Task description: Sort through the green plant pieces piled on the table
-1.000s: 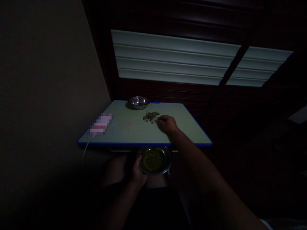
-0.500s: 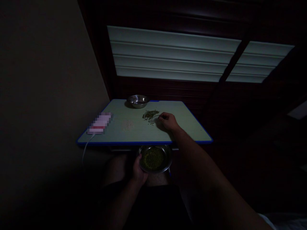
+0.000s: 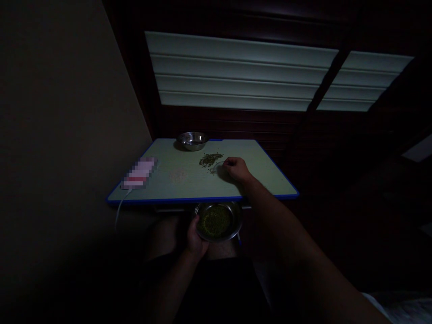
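My left hand (image 3: 196, 238) grips the left rim of a steel bowl (image 3: 236, 231), below the table's front edge and over my lap. Small green beans (image 3: 216, 220), like mung beans, cover the bowl's bottom. On the table, my right hand (image 3: 236, 168) is closed on a thin, curved, shiny utensil, seemingly a spoon (image 3: 218, 165); dim light blurs its shape. Its tip is at the near edge of a scattered heap of the same kind of small beans (image 3: 209, 159). A faint patch of pale grains (image 3: 177, 176) lies further left.
A second steel bowl (image 3: 192, 141) stands at the table's back left. A blurred-out phone (image 3: 139, 173) with a white cable (image 3: 119, 210) lies at the left edge. The pale table (image 3: 202, 189) has a blue rim; wall and dark panelled doors (image 3: 236, 72) border it.
My right hand and the spoon have shifted slightly at the near edge of the bean heap. My left hand holds the bowl as before. The view has tipped slightly.
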### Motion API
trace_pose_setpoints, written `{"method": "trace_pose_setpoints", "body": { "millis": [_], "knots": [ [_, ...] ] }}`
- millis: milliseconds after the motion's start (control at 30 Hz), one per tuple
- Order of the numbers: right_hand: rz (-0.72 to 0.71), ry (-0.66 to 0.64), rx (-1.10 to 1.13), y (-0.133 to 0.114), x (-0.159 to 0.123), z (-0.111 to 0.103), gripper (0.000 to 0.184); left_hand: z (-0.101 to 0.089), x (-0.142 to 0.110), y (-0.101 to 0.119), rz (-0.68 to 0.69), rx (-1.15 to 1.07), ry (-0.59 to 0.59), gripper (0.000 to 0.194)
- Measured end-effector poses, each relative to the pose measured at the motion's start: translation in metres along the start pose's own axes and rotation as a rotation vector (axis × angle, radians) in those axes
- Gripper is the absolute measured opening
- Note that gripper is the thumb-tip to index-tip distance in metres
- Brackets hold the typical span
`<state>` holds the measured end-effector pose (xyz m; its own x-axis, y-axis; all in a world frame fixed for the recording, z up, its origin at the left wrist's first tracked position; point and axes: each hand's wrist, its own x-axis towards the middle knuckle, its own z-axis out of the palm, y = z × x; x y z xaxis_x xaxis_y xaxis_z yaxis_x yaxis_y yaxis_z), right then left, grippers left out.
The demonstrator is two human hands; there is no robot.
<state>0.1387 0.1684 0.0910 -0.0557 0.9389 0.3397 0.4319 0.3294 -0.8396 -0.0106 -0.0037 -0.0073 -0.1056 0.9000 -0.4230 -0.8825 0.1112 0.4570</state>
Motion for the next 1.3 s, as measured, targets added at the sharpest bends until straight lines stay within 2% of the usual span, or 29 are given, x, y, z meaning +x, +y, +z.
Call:
{"method": "trace_pose_setpoints", "body": {
  "millis": [700, 1300],
  "knots": [
    [0.015, -0.07, 0.118, -0.0003, -0.0011, 0.0014, 0.018, -0.0031, 0.002, 0.0005, 0.0, 0.034, -0.05, 0.027],
    [0.021, -0.113, 0.092, 0.0002, -0.002, 0.0013, 0.018, 0.0007, -0.0006, 0.0011, -0.009, 0.026, -0.019, 0.026]
  ]
}}
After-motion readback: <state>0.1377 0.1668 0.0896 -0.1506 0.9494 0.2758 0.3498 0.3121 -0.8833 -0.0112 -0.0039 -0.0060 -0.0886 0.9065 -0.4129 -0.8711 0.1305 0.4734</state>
